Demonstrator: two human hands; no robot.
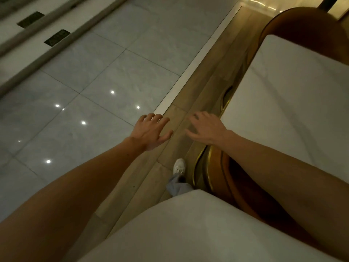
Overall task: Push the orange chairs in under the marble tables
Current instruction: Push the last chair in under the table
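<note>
A white marble table [294,103] fills the right side. An orange chair [221,176] with a gold trim sits against the table's near edge, partly under my right forearm. A second orange chair [302,23] shows its curved back beyond the table's far end. My left hand [151,131] and my right hand [205,127] hover side by side over the wooden floor strip, fingers spread, holding nothing. The right hand is just left of the table's corner and touches neither chair.
A wooden floor strip [200,87] runs alongside the table, with a white border [188,72] and glossy grey tiles [90,87] to its left. Dark floor vents [56,37] lie at the far left. My white shoe [179,165] stands on the wood. A white surface [188,227] fills the bottom.
</note>
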